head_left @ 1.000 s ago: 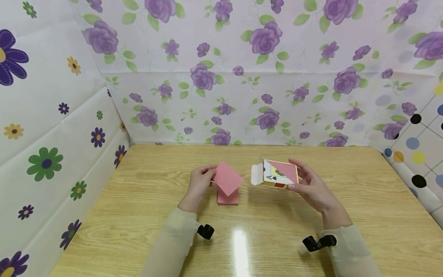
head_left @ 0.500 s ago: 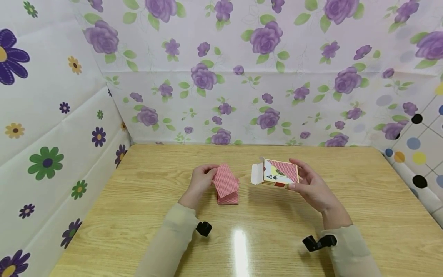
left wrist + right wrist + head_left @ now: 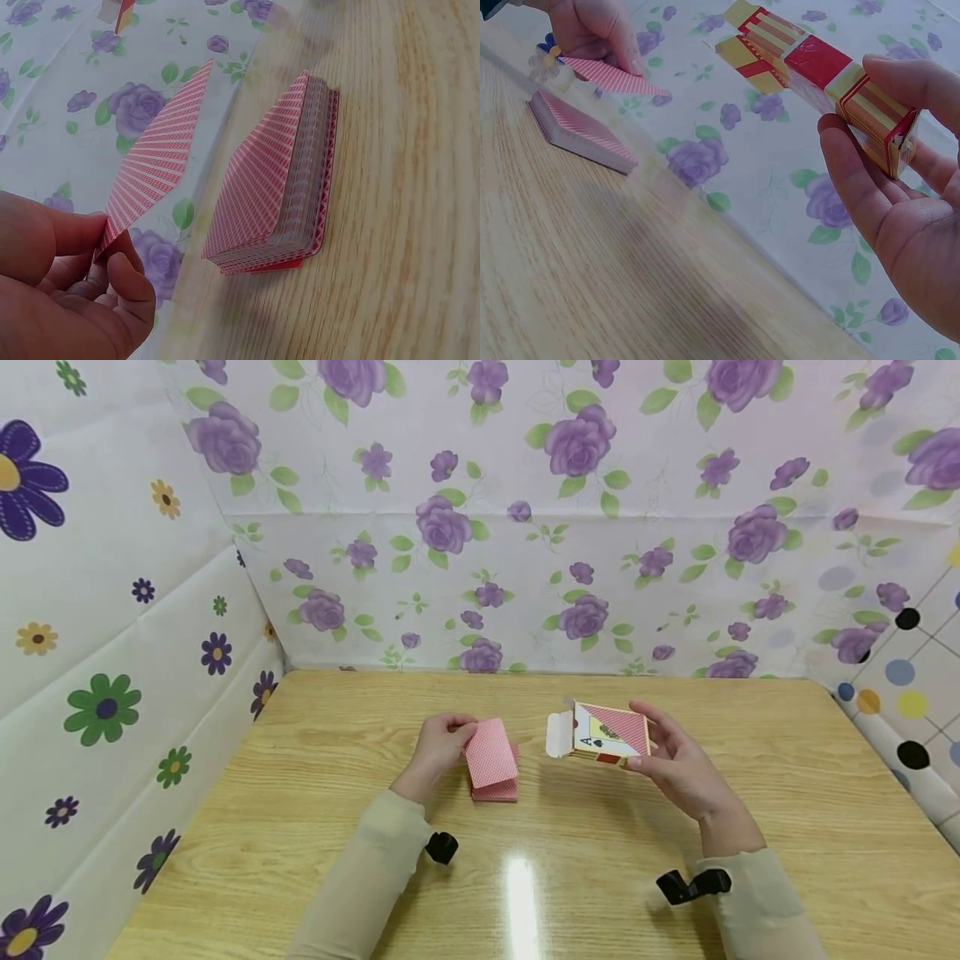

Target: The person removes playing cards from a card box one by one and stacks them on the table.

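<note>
My left hand (image 3: pixel 441 750) pinches one red-patterned playing card (image 3: pixel 159 154) by its corner, thumb against fingers. Under that card, and apart from it, a thick deck of cards (image 3: pixel 259 172) lies squared on the table, red backs up. In the head view the held card hides most of the deck. To the right, my right hand (image 3: pixel 678 768) grips a playing card box (image 3: pixel 609 732) between thumb and fingers, above the table. The box's end flap (image 3: pixel 558 735) hangs open toward the left and an ace design shows on its face. What is inside the box is hidden.
The wooden table (image 3: pixel 300 860) carries the deck near its middle. Behind it rises a wall covered with purple-rose cloth (image 3: pixel 517 585), and a flowered cloth wall (image 3: pixel 150 710) stands at the left. Black mounts (image 3: pixel 442 848) sit on both wrists.
The card in my left hand has turned from a diamond slant to nearly line up with the deck, shifting slightly left. The right hand and the box have hardly moved.
</note>
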{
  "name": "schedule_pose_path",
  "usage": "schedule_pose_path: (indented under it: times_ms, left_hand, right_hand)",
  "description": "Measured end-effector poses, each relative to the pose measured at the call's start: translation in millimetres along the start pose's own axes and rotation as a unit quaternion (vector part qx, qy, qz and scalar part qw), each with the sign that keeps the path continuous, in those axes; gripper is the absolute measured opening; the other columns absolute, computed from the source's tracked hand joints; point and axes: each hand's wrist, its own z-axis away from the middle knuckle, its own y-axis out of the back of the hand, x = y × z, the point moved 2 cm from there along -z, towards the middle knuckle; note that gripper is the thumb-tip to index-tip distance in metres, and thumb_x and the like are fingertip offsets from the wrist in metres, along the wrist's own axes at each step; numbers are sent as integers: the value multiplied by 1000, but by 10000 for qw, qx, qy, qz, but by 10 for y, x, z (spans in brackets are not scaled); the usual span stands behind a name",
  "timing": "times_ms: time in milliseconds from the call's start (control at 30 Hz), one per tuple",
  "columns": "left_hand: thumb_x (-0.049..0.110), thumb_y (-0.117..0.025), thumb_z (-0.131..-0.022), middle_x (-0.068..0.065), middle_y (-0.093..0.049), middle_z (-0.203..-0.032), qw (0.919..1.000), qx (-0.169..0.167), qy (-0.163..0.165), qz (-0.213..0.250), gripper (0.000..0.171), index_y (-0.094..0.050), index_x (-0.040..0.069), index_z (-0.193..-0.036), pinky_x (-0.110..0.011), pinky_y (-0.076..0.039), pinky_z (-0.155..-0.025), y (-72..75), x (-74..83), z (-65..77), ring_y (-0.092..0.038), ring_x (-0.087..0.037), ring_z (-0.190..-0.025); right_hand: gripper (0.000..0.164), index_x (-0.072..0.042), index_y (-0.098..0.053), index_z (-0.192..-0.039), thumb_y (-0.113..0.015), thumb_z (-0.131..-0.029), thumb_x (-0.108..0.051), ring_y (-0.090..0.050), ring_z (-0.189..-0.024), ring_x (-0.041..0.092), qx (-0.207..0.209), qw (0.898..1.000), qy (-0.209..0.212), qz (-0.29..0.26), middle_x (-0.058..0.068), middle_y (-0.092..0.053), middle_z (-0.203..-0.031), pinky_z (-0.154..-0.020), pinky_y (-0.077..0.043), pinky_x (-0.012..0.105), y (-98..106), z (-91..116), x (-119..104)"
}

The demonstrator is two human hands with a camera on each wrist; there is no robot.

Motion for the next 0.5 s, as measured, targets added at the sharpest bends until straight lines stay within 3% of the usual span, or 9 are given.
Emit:
schedule_pose_path:
  times_ms: [267,500]
  left_hand:
    - [13,-54,-96,-11,-60,-102,9989,-98,-168,-419,20,-66,2,-108,-22,-46,-65,-27,-23,-23,-53,-15,-82]
    - [13,-54,-96,-11,-60,-99,9978,-142,-234,-612,18,-66,2,-105,-23,-44,-67,-70,2,-25,-53,-16,-83]
  right_hand:
    - [76,-15,-19,-150,-51,-88,15,-58,-111,11,-50,10000,-14,-41,-1,-43,-135,-85,-54,25,-8,6,0]
    - [75,-15,-20,-150,-50,-89,15,-57,-113,10,-44,10000,-44,-64,-4,-40,-140,-87,-53,24,-9,2,-9]
